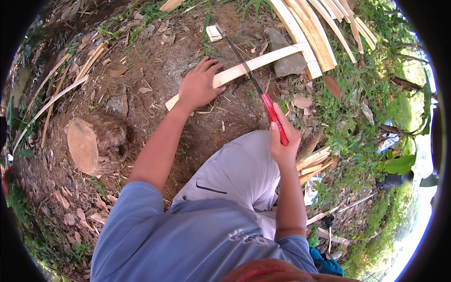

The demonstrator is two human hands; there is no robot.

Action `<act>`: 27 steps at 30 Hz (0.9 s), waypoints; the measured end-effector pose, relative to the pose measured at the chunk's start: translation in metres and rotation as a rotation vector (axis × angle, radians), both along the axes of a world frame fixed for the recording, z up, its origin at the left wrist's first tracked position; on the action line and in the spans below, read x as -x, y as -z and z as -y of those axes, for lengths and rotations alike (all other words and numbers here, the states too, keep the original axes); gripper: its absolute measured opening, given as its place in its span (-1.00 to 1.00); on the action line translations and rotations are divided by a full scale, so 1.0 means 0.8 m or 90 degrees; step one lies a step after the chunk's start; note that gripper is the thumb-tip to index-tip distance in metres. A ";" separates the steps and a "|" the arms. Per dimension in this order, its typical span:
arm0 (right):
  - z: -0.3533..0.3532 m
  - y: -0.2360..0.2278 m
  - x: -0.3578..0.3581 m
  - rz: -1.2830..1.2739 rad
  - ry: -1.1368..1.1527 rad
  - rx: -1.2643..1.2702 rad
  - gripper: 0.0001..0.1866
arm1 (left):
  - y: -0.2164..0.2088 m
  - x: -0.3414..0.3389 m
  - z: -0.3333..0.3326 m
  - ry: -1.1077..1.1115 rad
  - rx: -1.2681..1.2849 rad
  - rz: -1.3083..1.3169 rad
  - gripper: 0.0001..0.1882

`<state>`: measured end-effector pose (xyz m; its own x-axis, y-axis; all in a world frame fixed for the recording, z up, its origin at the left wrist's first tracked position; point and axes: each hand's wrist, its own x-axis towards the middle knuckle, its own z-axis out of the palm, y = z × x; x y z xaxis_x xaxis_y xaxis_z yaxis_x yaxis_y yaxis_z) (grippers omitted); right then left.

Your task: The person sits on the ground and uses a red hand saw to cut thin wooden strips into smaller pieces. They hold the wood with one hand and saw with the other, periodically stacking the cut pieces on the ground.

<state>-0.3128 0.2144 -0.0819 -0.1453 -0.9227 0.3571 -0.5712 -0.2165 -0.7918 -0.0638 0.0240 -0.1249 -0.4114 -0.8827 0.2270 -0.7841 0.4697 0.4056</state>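
Note:
My right hand (pixel 285 140) is closed around the red handle of a handsaw (pixel 269 105). The saw's narrow dark blade points up and to the left, lying across a pale wooden strip (pixel 270 59). My left hand (pixel 199 85) presses that strip from above, fingers over it and thumb at its near edge, a little left of the blade. The strip's left end sticks out past my wrist. Its right part passes over a grey stone (pixel 287 62) and meets other long strips. Beside the blade tip, a small pale wood block (pixel 214 33) lies on the soil.
A short sawn log (pixel 83 145) lies at the left. Several long wooden strips (pixel 307 35) are at the upper right, and split pieces (pixel 314 162) lie right of my right hand. Thin slats (pixel 58 96) rest among leaves at the far left. Grass and plants border the right.

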 end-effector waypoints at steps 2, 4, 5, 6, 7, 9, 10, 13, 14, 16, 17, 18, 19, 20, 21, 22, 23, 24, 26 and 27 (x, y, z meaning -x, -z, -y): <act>-0.012 0.005 0.011 0.013 -0.004 0.030 -0.51 | 0.000 0.000 0.000 0.003 -0.003 -0.002 -0.23; -0.030 0.001 0.018 0.032 0.006 -0.001 -0.52 | 0.000 0.000 0.000 -0.001 -0.004 0.008 -0.23; -0.039 -0.001 0.022 0.034 0.011 -0.010 -0.52 | 0.000 0.000 -0.001 -0.002 -0.005 0.012 -0.23; -0.047 -0.002 0.025 0.037 0.017 -0.018 -0.52 | 0.001 0.000 0.000 -0.002 -0.002 0.013 -0.23; -0.054 -0.003 0.029 0.041 0.020 -0.028 -0.52 | 0.001 -0.001 0.001 -0.003 0.000 0.014 -0.24; -0.067 -0.007 0.032 0.044 0.030 -0.050 -0.52 | 0.002 0.000 0.001 -0.002 0.001 0.014 -0.24; -0.074 -0.010 0.033 0.043 0.035 -0.062 -0.52 | 0.002 0.001 0.002 -0.002 0.000 0.013 -0.25; -0.085 -0.027 0.031 0.030 0.041 -0.076 -0.51 | 0.004 -0.001 0.002 -0.003 0.003 0.014 -0.25; -0.086 -0.029 0.030 0.025 0.038 -0.064 -0.51 | 0.003 -0.001 0.001 -0.002 0.006 0.014 -0.26; -0.091 -0.036 0.029 0.015 0.038 -0.060 -0.51 | 0.003 -0.001 0.001 -0.002 0.004 0.014 -0.26; -0.095 -0.041 0.028 0.011 0.041 -0.069 -0.51 | 0.002 -0.001 0.001 -0.003 0.002 0.014 -0.25; -0.099 -0.046 0.027 0.007 0.043 -0.078 -0.51 | 0.002 -0.001 0.001 -0.001 0.001 0.013 -0.25; -0.103 -0.050 0.026 -0.004 0.046 -0.084 -0.51 | 0.001 -0.002 0.001 0.000 0.000 0.012 -0.25; -0.107 -0.053 0.027 -0.015 0.047 -0.091 -0.51 | 0.001 -0.003 0.001 0.000 -0.002 0.010 -0.25; -0.111 -0.057 0.027 -0.026 0.048 -0.097 -0.50 | 0.002 -0.003 0.001 0.000 -0.001 0.006 -0.26; -0.118 -0.061 0.028 -0.025 0.052 -0.113 -0.50 | 0.003 -0.002 0.001 0.000 -0.001 0.003 -0.26; -0.126 -0.067 0.028 -0.024 0.057 -0.128 -0.49 | 0.002 -0.001 0.002 0.001 0.000 -0.001 -0.26; -0.133 -0.071 0.029 -0.022 0.060 -0.144 -0.49 | 0.003 -0.002 0.001 0.000 0.001 -0.003 -0.26; -0.143 -0.071 0.029 -0.040 0.062 -0.126 -0.48 | 0.003 -0.002 0.001 0.003 0.002 -0.009 -0.27; -0.148 -0.067 0.031 -0.039 0.064 -0.120 -0.48 | 0.003 -0.002 0.001 0.005 0.005 -0.004 -0.28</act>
<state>-0.3374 0.3327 -0.0284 -0.2230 -0.9559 0.1913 -0.6313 -0.0080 -0.7755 -0.0625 0.0234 -0.1277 -0.4173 -0.8773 0.2370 -0.7773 0.4797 0.4070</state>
